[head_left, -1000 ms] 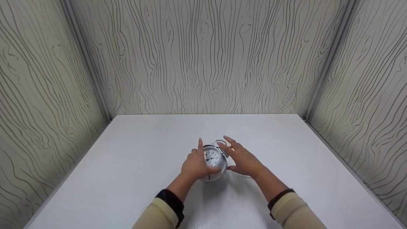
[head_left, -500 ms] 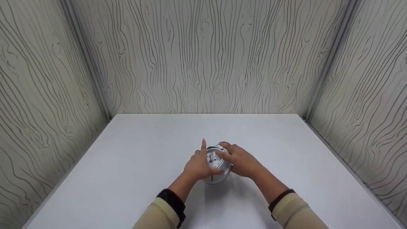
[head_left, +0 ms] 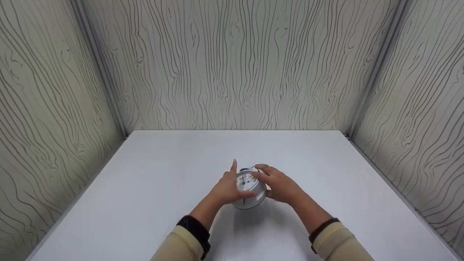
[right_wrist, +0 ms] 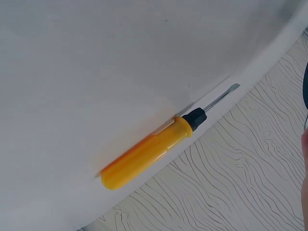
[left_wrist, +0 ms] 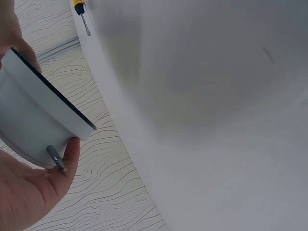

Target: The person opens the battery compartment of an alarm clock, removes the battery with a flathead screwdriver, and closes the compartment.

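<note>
A silver-white alarm clock [head_left: 258, 190] with a numbered dial is held between both hands in the head view, tilted above the white table. My left hand [head_left: 225, 188] grips its left side, thumb across the lower front and index finger pointing up. My right hand [head_left: 281, 185] holds the upper right, with fingers curled over the rim and covering the top. In the left wrist view the clock's pale side [left_wrist: 36, 115] shows, with a short metal leg [left_wrist: 56, 158] beside my left hand [left_wrist: 33, 192]. Only a sliver of a hand [right_wrist: 305, 163] appears in the right wrist view.
A screwdriver with a yellow handle [right_wrist: 147, 153] lies near the white table's edge in the right wrist view. Its tip end [left_wrist: 84, 19] also shows in the left wrist view. Wood-patterned panels [head_left: 232, 65] enclose the table [head_left: 163, 163] at the back and sides.
My right hand's spread fingers have come in over the clock's top and taken hold, hiding the loop handle seen earlier. The clock and my left hand have shifted slightly right.
</note>
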The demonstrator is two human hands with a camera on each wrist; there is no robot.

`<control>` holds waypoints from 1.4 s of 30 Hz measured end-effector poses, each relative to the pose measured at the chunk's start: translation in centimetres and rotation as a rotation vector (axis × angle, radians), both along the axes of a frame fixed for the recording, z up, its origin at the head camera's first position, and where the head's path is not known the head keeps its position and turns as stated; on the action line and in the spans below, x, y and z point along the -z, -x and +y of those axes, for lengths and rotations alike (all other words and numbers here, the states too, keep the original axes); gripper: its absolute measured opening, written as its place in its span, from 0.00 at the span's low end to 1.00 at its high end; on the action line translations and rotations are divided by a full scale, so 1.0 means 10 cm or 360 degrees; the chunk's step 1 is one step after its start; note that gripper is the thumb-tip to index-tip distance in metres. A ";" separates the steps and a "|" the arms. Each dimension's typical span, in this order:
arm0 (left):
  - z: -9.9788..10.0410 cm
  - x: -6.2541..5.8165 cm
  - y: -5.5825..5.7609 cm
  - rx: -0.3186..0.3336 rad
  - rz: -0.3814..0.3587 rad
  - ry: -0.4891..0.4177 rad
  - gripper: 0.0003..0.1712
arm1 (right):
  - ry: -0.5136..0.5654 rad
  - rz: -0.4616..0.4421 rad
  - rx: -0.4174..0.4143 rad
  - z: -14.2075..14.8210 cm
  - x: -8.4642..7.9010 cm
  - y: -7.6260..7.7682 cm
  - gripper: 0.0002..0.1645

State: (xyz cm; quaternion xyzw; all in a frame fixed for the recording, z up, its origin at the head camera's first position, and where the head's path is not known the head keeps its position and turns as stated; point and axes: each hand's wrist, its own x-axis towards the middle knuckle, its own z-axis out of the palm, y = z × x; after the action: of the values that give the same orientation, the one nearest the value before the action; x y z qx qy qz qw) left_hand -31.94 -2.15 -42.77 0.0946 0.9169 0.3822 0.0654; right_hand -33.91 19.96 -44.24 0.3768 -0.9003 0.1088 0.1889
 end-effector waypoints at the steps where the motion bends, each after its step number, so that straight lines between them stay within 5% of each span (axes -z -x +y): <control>1: -0.01 -0.01 0.00 0.0009 -0.0003 -0.0015 0.75 | 0.0030 -0.0024 0.0012 0.01 0.00 0.00 0.45; 11: -0.09 -0.07 0.03 0.0048 0.0036 -0.0284 0.64 | 0.0340 -0.0252 0.0120 0.04 -0.02 0.00 0.45; 19: -0.21 -0.02 0.08 0.0112 0.0262 -0.0469 0.42 | 0.0510 -0.0308 0.0114 0.08 -0.04 0.02 0.42; 25: -0.25 0.00 0.12 -0.0033 0.0364 -0.0690 0.31 | 0.0647 -0.0457 0.0049 0.12 -0.02 0.05 0.40; 29: -0.26 0.02 0.13 -0.0089 0.0345 -0.0494 0.36 | 0.0708 -0.0587 0.0096 0.14 -0.02 0.05 0.39; 34: -0.27 0.09 0.12 0.0046 0.0235 -0.0202 0.37 | 0.0767 -0.0730 0.0152 0.16 -0.02 0.06 0.37; 42: -0.22 0.12 0.13 0.0202 0.0219 -0.0211 0.45 | 0.0806 -0.0925 0.0180 0.18 -0.06 0.05 0.36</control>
State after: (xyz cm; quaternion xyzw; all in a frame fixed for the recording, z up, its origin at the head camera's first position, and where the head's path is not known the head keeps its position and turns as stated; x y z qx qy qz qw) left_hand -33.22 -4.36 -43.97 0.1826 0.8841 0.4296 0.0198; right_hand -34.40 21.79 -43.62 0.2216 -0.8803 0.4191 0.0188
